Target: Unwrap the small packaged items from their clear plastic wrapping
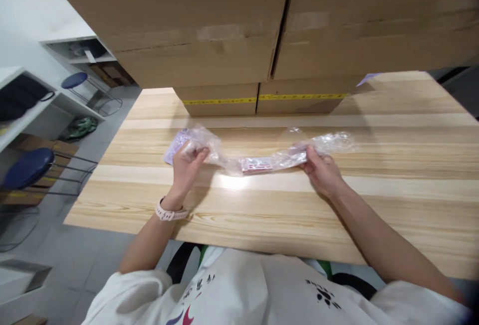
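Note:
A long strip of clear plastic wrap (282, 159) stretches between my two hands, low over the wooden table. My left hand (189, 160) is closed around its bunched left end. The other end is gripped by my right hand (320, 168), and crumpled film trails out beyond it to the right. Midway along the strip shows a small flat rectangular piece (256, 165) with red and white markings, apparently inside the plastic. Beside my left hand, partly covered by the film, lies a purple patterned packet or sheet (175, 146).
Large cardboard boxes (202, 31) stand stacked at the back of the wooden table (232, 220), with a yellow tape band (220, 100) along the lower ones. Blue stools (30, 168) and white shelves (28, 110) are on the left. Something purple (368, 79) shows behind the boxes.

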The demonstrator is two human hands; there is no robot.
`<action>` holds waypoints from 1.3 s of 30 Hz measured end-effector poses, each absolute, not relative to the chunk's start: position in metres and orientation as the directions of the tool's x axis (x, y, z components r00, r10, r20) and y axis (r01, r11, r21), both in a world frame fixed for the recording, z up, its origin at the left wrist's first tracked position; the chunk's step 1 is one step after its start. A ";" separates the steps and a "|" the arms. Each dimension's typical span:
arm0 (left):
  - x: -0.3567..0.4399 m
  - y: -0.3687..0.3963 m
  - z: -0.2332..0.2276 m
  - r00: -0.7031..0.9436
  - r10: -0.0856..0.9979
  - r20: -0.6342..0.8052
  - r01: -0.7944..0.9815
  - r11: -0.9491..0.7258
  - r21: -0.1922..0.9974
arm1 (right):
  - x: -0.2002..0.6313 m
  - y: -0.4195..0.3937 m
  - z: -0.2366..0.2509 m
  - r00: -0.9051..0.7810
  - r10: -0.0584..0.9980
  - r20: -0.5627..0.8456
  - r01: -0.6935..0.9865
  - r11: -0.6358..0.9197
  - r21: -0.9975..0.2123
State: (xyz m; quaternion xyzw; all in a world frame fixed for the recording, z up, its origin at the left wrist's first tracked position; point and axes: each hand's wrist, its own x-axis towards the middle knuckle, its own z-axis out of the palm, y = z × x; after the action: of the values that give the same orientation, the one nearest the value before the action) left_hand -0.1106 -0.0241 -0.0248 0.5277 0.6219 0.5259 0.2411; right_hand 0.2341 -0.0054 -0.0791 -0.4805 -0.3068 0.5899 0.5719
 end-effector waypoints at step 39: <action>-0.035 -0.052 -0.040 0.642 0.666 0.378 0.588 -0.745 0.315 | 0.242 -0.042 -0.014 -0.646 0.755 0.114 0.523 0.546 -0.654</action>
State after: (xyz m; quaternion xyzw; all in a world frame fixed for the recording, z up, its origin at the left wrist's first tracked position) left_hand -0.0350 -0.0520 -0.0400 0.9025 0.3473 0.2412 0.0818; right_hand 0.2419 -0.0419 -0.0136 -0.3728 -0.8572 0.2967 0.1954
